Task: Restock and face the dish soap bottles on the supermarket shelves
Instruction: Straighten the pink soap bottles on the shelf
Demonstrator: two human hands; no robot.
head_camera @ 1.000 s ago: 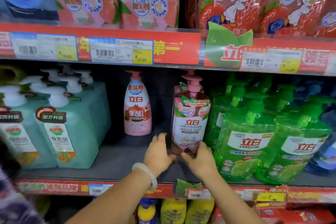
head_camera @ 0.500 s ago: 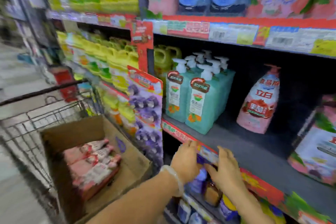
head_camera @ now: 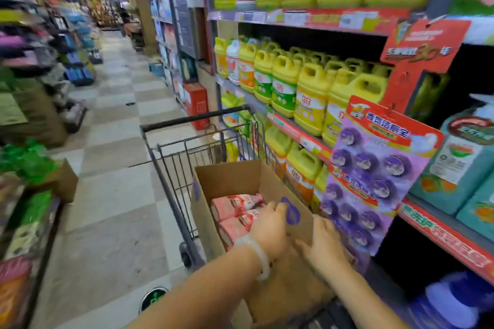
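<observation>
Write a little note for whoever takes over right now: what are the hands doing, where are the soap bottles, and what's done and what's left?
Left hand: reaching into the cardboard box in the shopping cart, fingers over the pink soap bottles; no firm grip visible yet.
Right hand: resting open on the box's near wall.
Bottles: several pink ones lie flat in the box.
Done: cannot tell from this view; the pink bottles' shelf spot is out of frame.
Left: lift out the bottles, stand them on the shelf, labels facing forward.

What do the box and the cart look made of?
Box: brown corrugated cardboard, matte, judging by its folded flaps and raw edges. Cart: dark metal wire and tubing, likely painted or coated; thin welded bars form its grid.
</observation>
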